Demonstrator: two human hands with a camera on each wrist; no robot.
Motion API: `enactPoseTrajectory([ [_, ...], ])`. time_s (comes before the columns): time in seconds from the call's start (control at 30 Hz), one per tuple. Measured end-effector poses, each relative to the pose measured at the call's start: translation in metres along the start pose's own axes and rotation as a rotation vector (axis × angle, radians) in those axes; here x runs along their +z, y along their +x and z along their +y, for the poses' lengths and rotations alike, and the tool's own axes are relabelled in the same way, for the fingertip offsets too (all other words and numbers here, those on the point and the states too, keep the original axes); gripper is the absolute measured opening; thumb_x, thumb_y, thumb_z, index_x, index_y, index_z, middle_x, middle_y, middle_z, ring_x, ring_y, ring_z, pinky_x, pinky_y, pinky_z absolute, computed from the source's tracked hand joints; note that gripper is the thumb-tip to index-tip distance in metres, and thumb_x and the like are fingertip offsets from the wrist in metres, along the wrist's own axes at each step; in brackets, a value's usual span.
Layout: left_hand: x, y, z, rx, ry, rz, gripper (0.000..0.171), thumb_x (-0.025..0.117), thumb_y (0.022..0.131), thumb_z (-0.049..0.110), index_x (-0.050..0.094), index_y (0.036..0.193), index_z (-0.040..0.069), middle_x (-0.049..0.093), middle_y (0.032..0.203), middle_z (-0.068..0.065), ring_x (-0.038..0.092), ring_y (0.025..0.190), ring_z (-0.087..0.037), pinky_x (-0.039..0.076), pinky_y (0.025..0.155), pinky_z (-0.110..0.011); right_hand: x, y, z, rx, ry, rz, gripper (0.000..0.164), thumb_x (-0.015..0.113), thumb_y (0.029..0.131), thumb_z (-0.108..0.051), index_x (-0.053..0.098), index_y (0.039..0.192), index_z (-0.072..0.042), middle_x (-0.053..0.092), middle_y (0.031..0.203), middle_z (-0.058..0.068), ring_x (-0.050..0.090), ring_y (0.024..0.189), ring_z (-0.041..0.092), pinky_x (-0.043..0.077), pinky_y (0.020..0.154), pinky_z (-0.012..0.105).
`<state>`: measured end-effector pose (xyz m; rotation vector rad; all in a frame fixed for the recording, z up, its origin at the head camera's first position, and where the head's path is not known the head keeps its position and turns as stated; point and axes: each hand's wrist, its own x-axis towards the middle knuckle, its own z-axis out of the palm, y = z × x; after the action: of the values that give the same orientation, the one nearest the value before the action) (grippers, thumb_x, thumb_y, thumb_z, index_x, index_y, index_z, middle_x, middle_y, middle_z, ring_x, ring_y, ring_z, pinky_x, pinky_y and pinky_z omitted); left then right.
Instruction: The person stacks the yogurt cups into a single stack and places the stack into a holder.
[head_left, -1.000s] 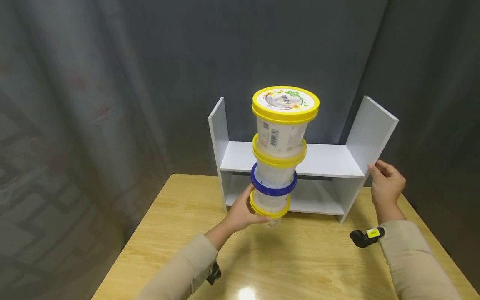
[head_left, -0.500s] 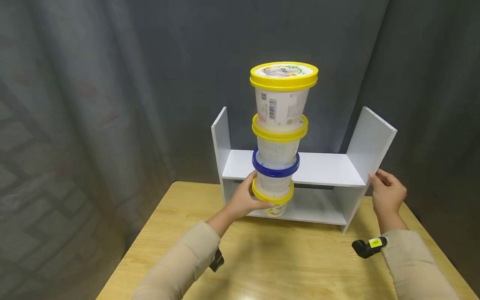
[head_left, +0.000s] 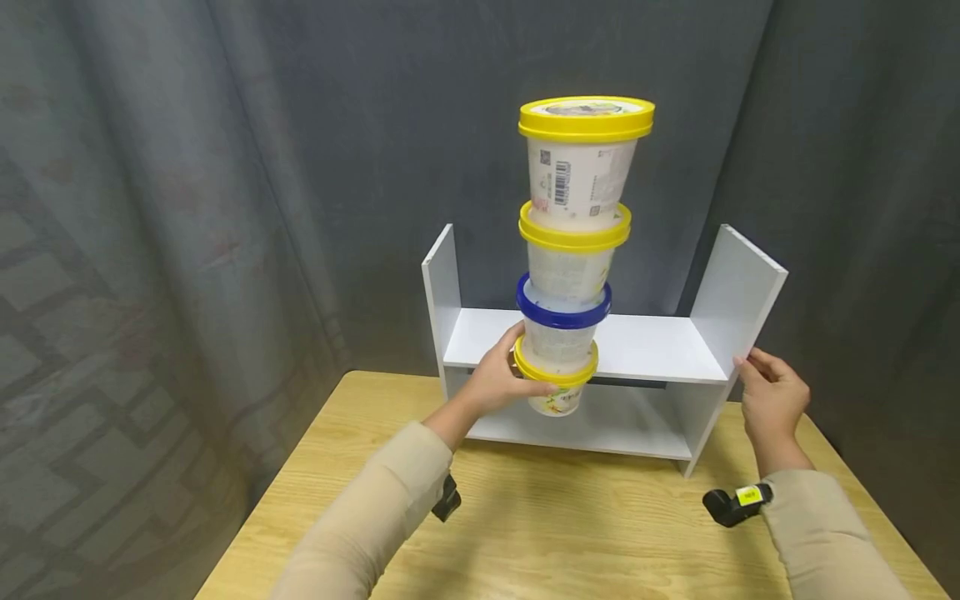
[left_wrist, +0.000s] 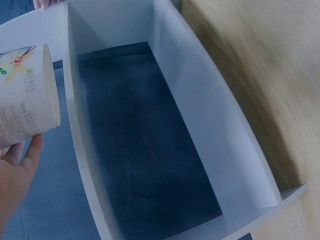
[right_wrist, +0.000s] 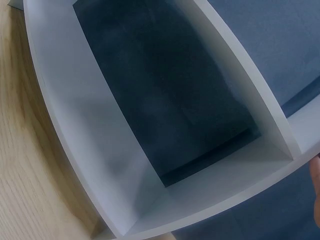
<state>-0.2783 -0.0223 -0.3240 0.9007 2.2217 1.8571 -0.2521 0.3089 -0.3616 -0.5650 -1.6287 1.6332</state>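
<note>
My left hand (head_left: 495,379) grips the lowest tub (head_left: 558,402), a small white one with a yellow lid, near its rim. Stacked on it are a blue-lidded tub (head_left: 557,346), a yellow-lidded tub (head_left: 566,275) and, on top, a larger yellow-lidded tub (head_left: 581,179) with a barcode. The whole tower is held up in the air before a white two-level shelf (head_left: 660,346). In the left wrist view, the lowest tub's base hangs level with the upper board. My right hand (head_left: 776,400) pinches the front edge of the shelf's right side panel (head_left: 738,287).
The shelf stands on a wooden table (head_left: 570,533), near its back edge. Dark grey curtains (head_left: 360,167) hang behind and on both sides. Beneath the upper board lies the lower board (head_left: 622,425).
The left hand has raised the tub stack and shifted it slightly right. The head view has tilted a little upward. My right hand stays on the shelf's side panel.
</note>
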Motion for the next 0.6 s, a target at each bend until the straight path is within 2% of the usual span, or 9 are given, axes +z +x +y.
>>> enactPoseTrajectory([
  [0.2, -0.002, 0.016, 0.003, 0.022, 0.018, 0.035, 0.087, 0.077, 0.062, 0.012, 0.029, 0.130, 0.035, 0.052, 0.111, 0.006, 0.052, 0.098, -0.013, 0.044, 0.083, -0.030, 0.004, 0.001, -0.001, 0.034, -0.020, 0.004, 0.032, 0.062, 0.077, -0.005, 0.059, 0.110, -0.004, 0.057, 0.083, -0.011, 0.052, 0.082, 0.005, 0.044, 0.077, 0.010],
  [0.37, -0.002, 0.028, 0.000, -0.013, 0.012, 0.063, 0.086, 0.078, 0.061, 0.015, 0.030, 0.129, 0.037, 0.051, 0.110, 0.008, 0.050, 0.100, -0.013, 0.043, 0.083, -0.030, 0.005, 0.003, 0.000, 0.022, -0.053, 0.000, 0.034, 0.062, 0.078, -0.007, 0.058, 0.111, -0.003, 0.057, 0.085, -0.011, 0.052, 0.083, 0.004, 0.043, 0.080, 0.014],
  [0.6, -0.004, 0.039, -0.009, -0.048, 0.037, 0.100, 0.088, 0.079, 0.060, 0.022, 0.028, 0.130, 0.033, 0.050, 0.108, 0.009, 0.049, 0.098, -0.011, 0.044, 0.081, -0.029, 0.007, 0.001, 0.003, -0.008, -0.010, -0.002, 0.031, 0.063, 0.076, -0.006, 0.060, 0.107, 0.001, 0.055, 0.073, -0.014, 0.052, 0.070, 0.001, 0.043, 0.061, 0.005],
])
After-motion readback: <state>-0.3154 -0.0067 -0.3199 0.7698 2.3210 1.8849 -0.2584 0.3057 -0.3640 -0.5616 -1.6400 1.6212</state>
